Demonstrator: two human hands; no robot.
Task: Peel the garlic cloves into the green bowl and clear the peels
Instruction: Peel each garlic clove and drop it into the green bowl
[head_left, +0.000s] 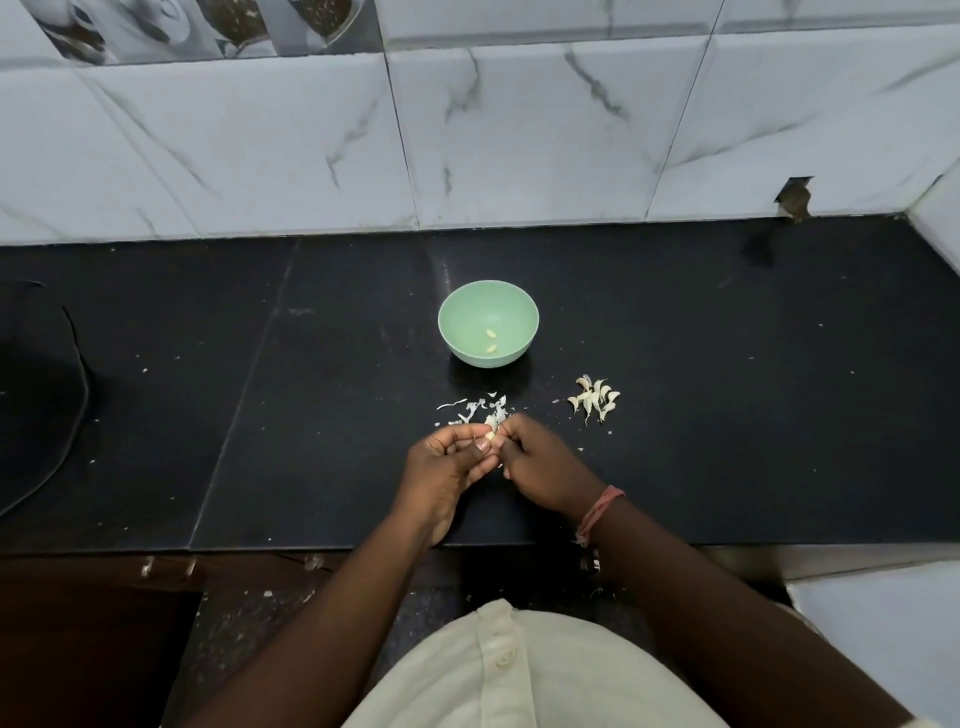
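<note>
hands meet over a black stone countertop (675, 441), just this side of a scatter of papery garlic peels (475, 410). the left hand (447, 467) has its fingers curled inward and pinches a garlic clove (490, 434) at the fingertips; the right hand (540, 467), a reddish thread bracelet (600, 512) on its wrist, pinches the same clove from the other side, thumb and fingers pressed on it. beyond the peels stands the green bowl (488, 301), upright, with two peeled cloves (490, 341) lying in its bottom — apart from each other. to the right of the peels, well clear of the bowl, sits a small heap of unpeeled garlic cloves (595, 399). loose white flecks dot the counter. a marbled white tile wall (519, 140) rises behind, and a dark cable (78, 364) curves along the far left — the cream shirt (519, 670) of the person fills the bottom edge.
</note>
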